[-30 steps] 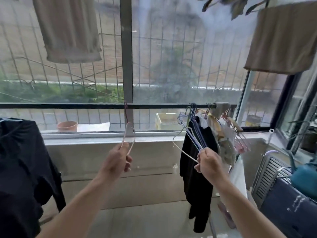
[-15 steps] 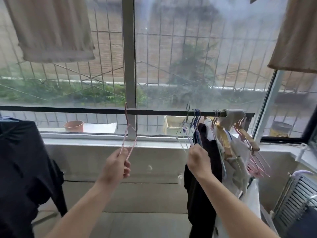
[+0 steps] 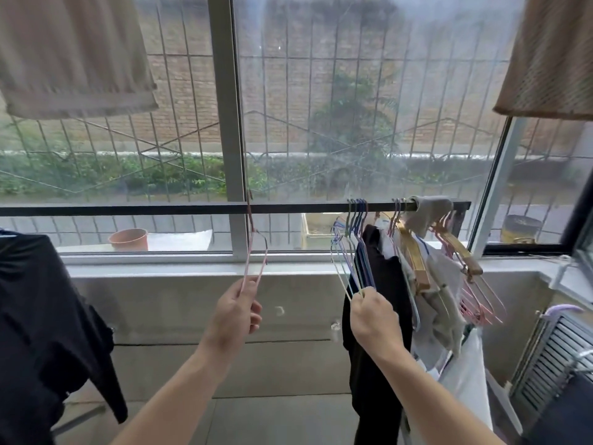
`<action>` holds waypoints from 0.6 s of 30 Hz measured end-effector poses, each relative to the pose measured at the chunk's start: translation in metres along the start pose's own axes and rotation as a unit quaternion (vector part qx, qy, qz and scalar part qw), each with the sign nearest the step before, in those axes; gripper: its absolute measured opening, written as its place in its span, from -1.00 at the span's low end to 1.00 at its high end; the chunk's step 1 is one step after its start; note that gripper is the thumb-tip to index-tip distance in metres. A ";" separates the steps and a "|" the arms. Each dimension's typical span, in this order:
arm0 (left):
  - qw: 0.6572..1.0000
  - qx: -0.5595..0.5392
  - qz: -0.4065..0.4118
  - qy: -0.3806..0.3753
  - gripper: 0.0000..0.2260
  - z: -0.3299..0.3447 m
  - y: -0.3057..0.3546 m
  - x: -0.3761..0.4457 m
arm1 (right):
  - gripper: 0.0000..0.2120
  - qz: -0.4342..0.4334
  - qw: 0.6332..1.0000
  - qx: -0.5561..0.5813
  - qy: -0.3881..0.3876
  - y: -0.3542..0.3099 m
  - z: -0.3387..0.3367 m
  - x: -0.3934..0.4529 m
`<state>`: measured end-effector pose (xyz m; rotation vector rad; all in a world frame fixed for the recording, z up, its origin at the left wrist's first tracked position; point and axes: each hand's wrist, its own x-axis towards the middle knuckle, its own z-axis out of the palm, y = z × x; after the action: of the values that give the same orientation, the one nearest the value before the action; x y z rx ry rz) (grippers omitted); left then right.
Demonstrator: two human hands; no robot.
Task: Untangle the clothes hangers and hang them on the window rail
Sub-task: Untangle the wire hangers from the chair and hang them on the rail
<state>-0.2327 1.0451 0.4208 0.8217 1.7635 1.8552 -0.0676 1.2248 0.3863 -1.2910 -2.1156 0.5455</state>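
Pink hanger (image 3: 255, 252) now hooked on rail (image 3: 128, 209), left hand (image 3: 236, 313) still pinching it; right hand (image 3: 373, 313) grips the blue bunch (image 3: 354, 252), next up.

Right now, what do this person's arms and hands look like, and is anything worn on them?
Both forearms are bare as far as the picture shows: no sleeves, gloves, watch or bracelet in view. The left hand and right hand show no rings on the sides facing the camera. The upper arms are out of frame.
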 end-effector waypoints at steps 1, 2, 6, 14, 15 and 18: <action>1.000 0.002 0.000 -0.007 -0.80 0.005 -0.004 0.000 | -0.80 0.002 1.000 0.004 0.005 0.002 -0.003 -0.001; 1.000 0.003 0.000 -0.012 -0.80 0.011 -0.007 0.000 | -0.81 -0.003 1.000 0.002 0.007 0.003 -0.006 -0.001; 0.998 0.043 0.003 -0.036 -0.80 0.045 -0.018 0.003 | -0.83 -0.030 0.999 0.004 0.015 0.010 -0.024 0.008; 0.984 0.160 0.040 -0.071 -0.78 0.124 -0.029 0.017 | -0.78 -0.055 0.998 0.034 0.023 0.018 -0.061 0.018; 0.982 0.170 0.053 -0.064 -0.79 0.130 -0.028 0.018 | -0.78 -0.056 0.998 0.033 0.024 0.019 -0.064 0.017; 0.980 0.184 0.050 -0.062 -0.79 0.140 -0.024 0.029 | -0.77 -0.061 0.997 0.030 0.021 0.024 -0.071 0.015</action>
<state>-0.1587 1.1686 0.4014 1.1550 2.0476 1.5142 -0.0100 1.2518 0.4285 -1.1226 -2.1117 0.5206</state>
